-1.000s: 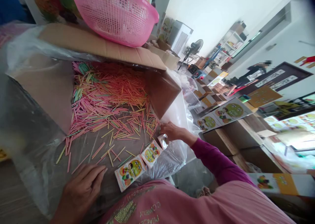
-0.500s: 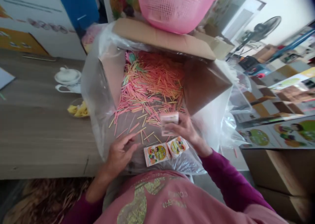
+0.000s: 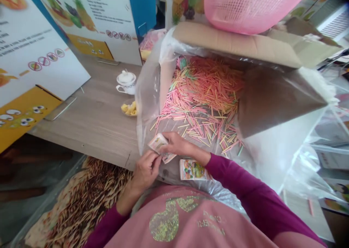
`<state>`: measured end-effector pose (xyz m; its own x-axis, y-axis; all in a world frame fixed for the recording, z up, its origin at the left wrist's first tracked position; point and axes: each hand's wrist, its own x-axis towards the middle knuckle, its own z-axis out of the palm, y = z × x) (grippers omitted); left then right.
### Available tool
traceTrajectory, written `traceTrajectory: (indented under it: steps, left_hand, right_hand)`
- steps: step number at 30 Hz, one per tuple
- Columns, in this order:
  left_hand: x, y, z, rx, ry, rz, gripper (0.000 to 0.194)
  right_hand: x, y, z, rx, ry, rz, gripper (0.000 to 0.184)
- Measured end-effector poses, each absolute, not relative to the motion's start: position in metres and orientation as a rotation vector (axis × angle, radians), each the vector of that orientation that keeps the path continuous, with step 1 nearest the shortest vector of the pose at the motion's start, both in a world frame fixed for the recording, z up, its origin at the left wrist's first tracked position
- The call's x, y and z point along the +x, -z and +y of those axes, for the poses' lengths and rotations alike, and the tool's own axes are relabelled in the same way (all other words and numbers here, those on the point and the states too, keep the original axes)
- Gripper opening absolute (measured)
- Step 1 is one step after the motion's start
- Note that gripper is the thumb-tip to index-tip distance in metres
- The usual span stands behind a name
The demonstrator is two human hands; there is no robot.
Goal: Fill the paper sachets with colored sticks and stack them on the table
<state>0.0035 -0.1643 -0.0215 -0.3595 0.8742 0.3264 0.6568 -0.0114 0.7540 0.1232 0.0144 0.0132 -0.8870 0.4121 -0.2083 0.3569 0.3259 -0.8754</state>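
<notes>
My right hand grips a small printed packet, pale with a coloured border, at the front left of the spread sticks. A second printed face or packet shows just under it, partly hidden by the fingers. Against the lower left edge of these, my left hand is closed, thumb and fingertips pinched at the packet's corner. Another packet, with fruit and a green cartoon print, lies below my right forearm, partly covered by the sleeve. Thin pink, yellow and green sticks are heaped beyond my hands inside an open carton.
The carton lies on its side, lined with clear plastic. On its top rests a pink basket. Left on the table stand a lidded white cup and a dish of yellow pieces. Large printed boxes stand behind.
My right hand has carried the packet leftwards to meet my left hand, whose fingers have gone from spread to pinched. The view has swung left.
</notes>
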Motion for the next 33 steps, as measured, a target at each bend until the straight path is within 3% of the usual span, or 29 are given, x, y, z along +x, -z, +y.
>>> traceTrajectory:
  steps: [5,8,11,16,20,27,33]
  left_hand:
    - [0.005,0.025,-0.170,1.669,-1.268,2.019,0.027]
    - [-0.005,0.026,-0.172,1.568,-1.306,1.951,0.025]
    - [-0.019,0.024,-0.169,1.559,-1.323,1.925,0.024]
    - [-0.057,0.021,-0.139,1.936,-1.153,2.034,0.023]
    - [-0.091,0.031,-0.123,2.100,-0.874,2.121,0.021]
    - [-0.107,0.048,-0.129,2.193,-0.824,2.178,0.023]
    - [-0.107,0.049,-0.133,2.217,-0.935,2.215,0.031]
  right_hand:
    - [0.124,-0.028,0.048,-0.930,-0.997,-3.043,0.021]
    - [0.154,-0.038,0.079,-1.347,-0.507,-2.988,0.028]
    - [0.172,-0.043,0.088,-1.241,-0.184,-2.938,0.024]
    - [0.125,-0.028,0.068,-0.219,-0.059,-2.913,0.028]
    - [0.072,0.004,0.075,0.257,-0.103,-2.868,0.027]
    - [0.099,0.026,0.113,0.390,-0.251,-2.863,0.023]
    - [0.179,0.000,0.148,0.201,-0.045,-2.827,0.024]
